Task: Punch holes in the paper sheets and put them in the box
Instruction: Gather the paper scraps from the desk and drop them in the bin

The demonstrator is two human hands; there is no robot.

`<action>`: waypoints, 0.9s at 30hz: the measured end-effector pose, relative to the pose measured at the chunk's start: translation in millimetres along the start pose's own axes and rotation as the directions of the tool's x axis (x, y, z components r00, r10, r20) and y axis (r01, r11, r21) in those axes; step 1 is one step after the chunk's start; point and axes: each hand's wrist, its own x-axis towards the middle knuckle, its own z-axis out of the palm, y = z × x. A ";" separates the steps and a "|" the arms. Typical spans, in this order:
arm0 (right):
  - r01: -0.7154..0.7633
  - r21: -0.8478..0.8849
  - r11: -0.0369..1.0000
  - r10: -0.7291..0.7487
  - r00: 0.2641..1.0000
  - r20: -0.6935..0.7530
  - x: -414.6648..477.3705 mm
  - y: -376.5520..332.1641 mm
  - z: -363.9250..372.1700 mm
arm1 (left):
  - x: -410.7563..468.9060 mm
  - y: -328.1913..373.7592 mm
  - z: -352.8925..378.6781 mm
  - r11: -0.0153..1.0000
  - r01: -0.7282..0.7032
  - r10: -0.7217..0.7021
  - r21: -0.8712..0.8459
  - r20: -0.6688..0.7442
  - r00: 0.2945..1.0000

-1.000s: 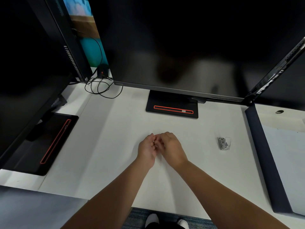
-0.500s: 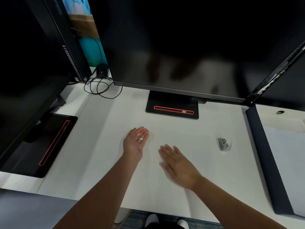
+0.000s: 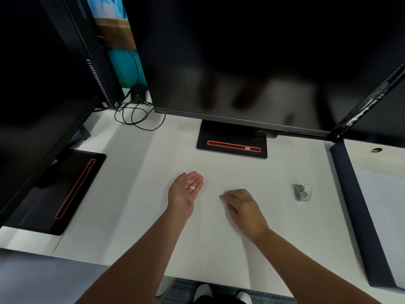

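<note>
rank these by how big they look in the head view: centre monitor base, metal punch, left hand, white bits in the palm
1. centre monitor base
2. left hand, nearer the camera, which flatters it
3. metal punch
4. white bits, clearly smallest

One head-worn view — looking forward and down, close over the white desk [image 3: 219, 249].

My white worktop [image 3: 142, 194] carries two black monitor bases, one ahead [image 3: 232, 132], one left [image 3: 72, 194]. A small metal punch [image 3: 303, 192] sits right, a coiled cable [image 3: 140, 103] far back.
</note>
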 end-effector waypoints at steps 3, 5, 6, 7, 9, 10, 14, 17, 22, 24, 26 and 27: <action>-0.080 0.042 0.996 0.082 0.996 -0.047 13.7 -12.9 0.1 | -1.9 -4.7 2.1 0.999 0.033 -0.033 0.010 0.009 0.999; -0.110 0.111 0.988 0.122 0.986 -0.110 25.2 -28.1 -3.3 | -3.6 -8.8 4.6 0.998 0.057 -0.057 0.017 0.015 0.998; -0.099 0.145 0.984 0.120 0.983 -0.139 30.9 -37.8 -4.4 | -4.4 -10.9 5.9 0.997 0.067 -0.067 0.026 0.014 0.998; -0.088 0.180 0.980 0.115 0.982 -0.150 36.4 -48.1 -5.1 | -4.4 -13.0 6.9 0.996 0.078 -0.079 0.044 0.012 0.997; -0.090 0.224 0.970 0.115 0.988 -0.102 44.5 -65.5 -3.6 | -4.9 -16.1 8.5 0.992 0.108 -0.110 0.061 0.015 0.994; -0.082 0.214 0.973 0.102 0.991 -0.084 46.5 -69.8 -0.6 | -5.1 -17.4 8.9 0.990 0.133 -0.134 0.052 0.024 0.991; -0.022 0.146 0.989 0.040 0.992 -0.122 49.5 -69.9 4.7 | -5.4 -16.4 10.1 0.981 0.193 -0.193 0.013 0.046 0.980; 0.036 0.104 0.994 -0.023 0.992 -0.128 50.8 -67.9 4.9 | -2.4 -15.5 9.2 0.981 0.192 -0.193 0.024 0.065 0.979; 0.085 0.025 0.996 -0.084 0.995 -0.060 50.1 -60.8 9.0 | -3.6 -13.2 12.8 0.977 0.205 -0.209 0.059 0.063 0.976; 0.095 -0.017 0.995 -0.096 0.993 -0.074 51.4 -58.4 9.2 | -4.4 -12.2 14.9 0.974 0.216 -0.221 0.065 0.079 0.972; 0.096 0.019 0.995 -0.093 0.990 -0.105 54.7 -56.5 6.4 | -3.6 -11.2 15.9 0.973 0.221 -0.227 0.071 0.086 0.970; 0.079 0.061 0.995 -0.071 0.990 -0.122 57.4 -54.7 3.5 | -3.2 -9.6 16.0 0.975 0.212 -0.217 0.068 0.081 0.973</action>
